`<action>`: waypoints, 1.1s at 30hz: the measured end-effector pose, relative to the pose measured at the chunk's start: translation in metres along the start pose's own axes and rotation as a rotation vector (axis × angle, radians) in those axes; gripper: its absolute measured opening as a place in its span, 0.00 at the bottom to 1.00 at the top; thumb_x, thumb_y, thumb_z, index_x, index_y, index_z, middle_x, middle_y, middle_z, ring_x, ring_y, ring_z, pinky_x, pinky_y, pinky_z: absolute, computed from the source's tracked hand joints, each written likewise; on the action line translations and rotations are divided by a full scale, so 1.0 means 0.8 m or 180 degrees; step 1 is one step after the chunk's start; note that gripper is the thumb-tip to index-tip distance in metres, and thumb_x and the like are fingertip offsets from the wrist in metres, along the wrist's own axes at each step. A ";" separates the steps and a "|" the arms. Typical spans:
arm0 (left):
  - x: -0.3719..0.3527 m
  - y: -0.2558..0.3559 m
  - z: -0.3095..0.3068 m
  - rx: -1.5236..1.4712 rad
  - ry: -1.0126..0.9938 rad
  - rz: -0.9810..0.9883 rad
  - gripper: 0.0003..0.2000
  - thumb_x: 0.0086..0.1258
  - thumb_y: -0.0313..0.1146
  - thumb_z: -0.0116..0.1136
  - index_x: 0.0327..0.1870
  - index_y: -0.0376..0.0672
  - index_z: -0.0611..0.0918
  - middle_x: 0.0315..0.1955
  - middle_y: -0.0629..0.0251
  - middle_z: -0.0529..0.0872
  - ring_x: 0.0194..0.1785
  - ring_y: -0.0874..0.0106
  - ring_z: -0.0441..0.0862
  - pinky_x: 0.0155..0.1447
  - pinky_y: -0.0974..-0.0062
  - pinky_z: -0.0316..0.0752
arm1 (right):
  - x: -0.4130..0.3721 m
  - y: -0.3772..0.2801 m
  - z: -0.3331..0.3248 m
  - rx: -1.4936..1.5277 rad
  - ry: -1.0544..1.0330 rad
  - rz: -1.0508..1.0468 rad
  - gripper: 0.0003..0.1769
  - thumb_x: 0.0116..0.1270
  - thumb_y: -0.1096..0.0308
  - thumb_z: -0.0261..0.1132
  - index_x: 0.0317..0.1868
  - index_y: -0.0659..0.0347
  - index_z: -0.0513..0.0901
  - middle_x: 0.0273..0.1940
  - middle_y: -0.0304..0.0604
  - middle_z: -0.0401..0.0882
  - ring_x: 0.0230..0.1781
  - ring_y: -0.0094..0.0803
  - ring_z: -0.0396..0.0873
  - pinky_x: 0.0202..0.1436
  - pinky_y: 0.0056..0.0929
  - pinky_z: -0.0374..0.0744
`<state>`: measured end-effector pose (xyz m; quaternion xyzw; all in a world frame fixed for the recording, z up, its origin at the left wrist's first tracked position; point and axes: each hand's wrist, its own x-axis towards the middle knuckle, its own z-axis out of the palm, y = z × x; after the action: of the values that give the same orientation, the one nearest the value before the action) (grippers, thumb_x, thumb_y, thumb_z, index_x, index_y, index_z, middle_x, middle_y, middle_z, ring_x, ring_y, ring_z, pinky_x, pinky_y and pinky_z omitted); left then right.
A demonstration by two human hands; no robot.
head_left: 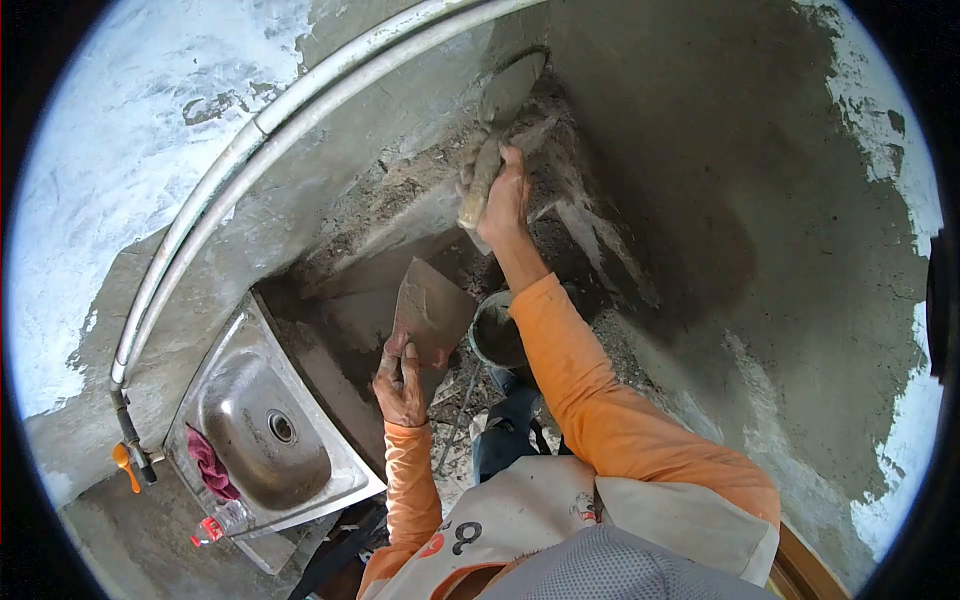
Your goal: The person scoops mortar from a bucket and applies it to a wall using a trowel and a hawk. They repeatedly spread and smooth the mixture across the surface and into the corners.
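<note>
clasping trowel handle (472, 210) in right fingers (467, 180), mortar board (432, 305) in left fingers (390, 368)

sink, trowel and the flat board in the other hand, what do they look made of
Sink: likely stainless steel, going by its silvery sheen under dust. Trowel in the right hand: blade grey and mortar-coated, probably steel; handle looks like pale wood. Board in the left hand: thin flat sheet smeared with mortar, metal or wood, unclear.
</note>
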<state>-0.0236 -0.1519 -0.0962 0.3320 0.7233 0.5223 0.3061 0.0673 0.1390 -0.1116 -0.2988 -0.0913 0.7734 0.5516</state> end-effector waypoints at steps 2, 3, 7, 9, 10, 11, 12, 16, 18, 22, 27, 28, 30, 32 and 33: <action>0.001 -0.003 -0.005 0.0389 -0.0133 -0.0179 0.18 0.82 0.35 0.54 0.65 0.33 0.80 0.50 0.64 0.86 0.50 0.76 0.79 0.54 0.76 0.74 | 0.015 -0.004 0.018 -0.0021 0.0034 -0.0021 0.15 0.77 0.56 0.49 0.42 0.57 0.77 0.29 0.39 0.76 0.24 0.31 0.74 0.30 0.37 0.76; 0.001 0.001 -0.004 0.0395 -0.0145 -0.0180 0.18 0.82 0.35 0.54 0.65 0.33 0.80 0.50 0.64 0.86 0.50 0.76 0.79 0.54 0.76 0.74 | 0.026 -0.002 0.021 -0.0034 0.0064 -0.0053 0.15 0.77 0.56 0.49 0.41 0.56 0.76 0.28 0.39 0.76 0.24 0.31 0.74 0.30 0.37 0.76; 0.004 0.010 0.002 0.0293 -0.0045 -0.0112 0.18 0.82 0.34 0.54 0.64 0.33 0.81 0.48 0.58 0.88 0.48 0.74 0.80 0.55 0.74 0.75 | 0.014 -0.002 -0.009 -0.0119 0.0208 0.0221 0.16 0.75 0.54 0.52 0.44 0.55 0.79 0.32 0.37 0.77 0.28 0.32 0.76 0.36 0.37 0.76; 0.003 0.007 0.004 0.0188 0.0022 -0.0037 0.16 0.81 0.32 0.53 0.62 0.32 0.82 0.48 0.52 0.90 0.49 0.72 0.82 0.57 0.71 0.77 | 0.010 -0.011 -0.010 -0.0137 -0.0033 0.0120 0.17 0.76 0.54 0.51 0.45 0.55 0.80 0.31 0.37 0.76 0.28 0.31 0.75 0.35 0.36 0.76; 0.004 0.005 0.004 0.0215 -0.0015 -0.0037 0.16 0.81 0.33 0.54 0.62 0.32 0.82 0.48 0.52 0.90 0.50 0.71 0.83 0.58 0.71 0.77 | 0.013 -0.018 -0.002 -0.0010 -0.0138 0.0133 0.16 0.76 0.54 0.51 0.44 0.55 0.79 0.30 0.38 0.76 0.27 0.31 0.75 0.33 0.36 0.76; 0.004 0.003 0.004 0.0249 -0.0057 -0.0044 0.17 0.81 0.33 0.54 0.62 0.32 0.82 0.48 0.51 0.90 0.50 0.70 0.83 0.58 0.70 0.77 | 0.013 -0.024 0.004 0.0121 -0.0233 0.0148 0.15 0.77 0.54 0.51 0.42 0.56 0.77 0.29 0.38 0.76 0.25 0.31 0.75 0.31 0.37 0.77; 0.005 0.003 0.005 0.0247 -0.0065 -0.0044 0.17 0.81 0.33 0.54 0.62 0.32 0.82 0.48 0.51 0.90 0.50 0.70 0.83 0.58 0.70 0.77 | 0.021 -0.022 0.006 0.0120 -0.0228 0.0142 0.15 0.77 0.54 0.51 0.42 0.56 0.77 0.29 0.38 0.76 0.25 0.31 0.75 0.31 0.37 0.77; 0.008 0.006 0.007 0.0280 -0.0088 -0.0116 0.17 0.81 0.33 0.54 0.62 0.31 0.81 0.50 0.51 0.90 0.53 0.69 0.83 0.61 0.70 0.76 | 0.033 -0.008 -0.009 0.0039 0.0002 0.0230 0.16 0.77 0.53 0.51 0.43 0.55 0.78 0.29 0.38 0.76 0.25 0.31 0.75 0.31 0.38 0.77; 0.005 0.004 0.008 0.0221 -0.0058 -0.0097 0.17 0.81 0.33 0.54 0.62 0.30 0.82 0.50 0.51 0.90 0.53 0.68 0.83 0.61 0.70 0.76 | 0.014 -0.016 -0.024 -0.0146 0.0042 0.0271 0.17 0.77 0.52 0.52 0.42 0.58 0.78 0.29 0.39 0.75 0.27 0.33 0.74 0.35 0.39 0.77; 0.008 -0.001 0.010 0.0091 -0.0161 -0.0106 0.18 0.82 0.35 0.54 0.65 0.33 0.80 0.51 0.62 0.86 0.50 0.74 0.78 0.58 0.74 0.73 | 0.017 -0.016 -0.061 -0.1234 0.0290 -0.0110 0.22 0.79 0.53 0.51 0.52 0.64 0.78 0.36 0.44 0.79 0.32 0.36 0.76 0.41 0.38 0.78; 0.007 0.004 0.009 0.0031 -0.0126 -0.0173 0.18 0.82 0.35 0.54 0.64 0.33 0.80 0.52 0.61 0.86 0.50 0.73 0.79 0.58 0.73 0.74 | -0.029 -0.037 -0.072 -0.3663 0.0709 -0.1407 0.40 0.82 0.52 0.54 0.79 0.75 0.53 0.63 0.66 0.75 0.57 0.45 0.78 0.63 0.44 0.75; 0.008 0.005 0.011 0.0023 -0.0106 -0.0255 0.17 0.82 0.34 0.55 0.62 0.32 0.81 0.50 0.56 0.88 0.51 0.70 0.82 0.59 0.71 0.75 | 0.001 -0.029 -0.095 -0.3908 0.0861 -0.1510 0.43 0.81 0.55 0.56 0.80 0.77 0.47 0.73 0.72 0.63 0.73 0.55 0.68 0.76 0.45 0.66; 0.006 -0.002 0.011 0.0034 -0.0096 -0.0343 0.16 0.81 0.34 0.55 0.59 0.31 0.83 0.49 0.51 0.90 0.52 0.67 0.85 0.59 0.69 0.77 | 0.049 -0.027 -0.116 -0.3972 0.0907 -0.1576 0.43 0.81 0.54 0.56 0.79 0.78 0.49 0.70 0.69 0.66 0.70 0.53 0.69 0.72 0.45 0.68; 0.002 -0.018 0.008 0.0411 -0.0115 -0.0127 0.15 0.81 0.33 0.55 0.59 0.31 0.83 0.49 0.51 0.90 0.53 0.65 0.85 0.59 0.68 0.77 | 0.078 -0.028 -0.115 -0.4009 0.0939 -0.1639 0.44 0.81 0.52 0.57 0.79 0.79 0.51 0.67 0.67 0.68 0.66 0.50 0.71 0.69 0.44 0.71; -0.002 -0.024 0.007 0.0412 -0.0109 -0.0125 0.15 0.81 0.33 0.55 0.59 0.31 0.83 0.49 0.51 0.90 0.53 0.65 0.85 0.59 0.68 0.77 | 0.086 -0.031 -0.108 -0.4175 0.1001 -0.1872 0.43 0.81 0.53 0.56 0.78 0.80 0.50 0.68 0.68 0.68 0.68 0.53 0.71 0.70 0.44 0.70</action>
<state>-0.0212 -0.1542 -0.1160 0.3458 0.7567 0.4626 0.3064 0.1211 0.1943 -0.1943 -0.6379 -0.5313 0.3279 0.4508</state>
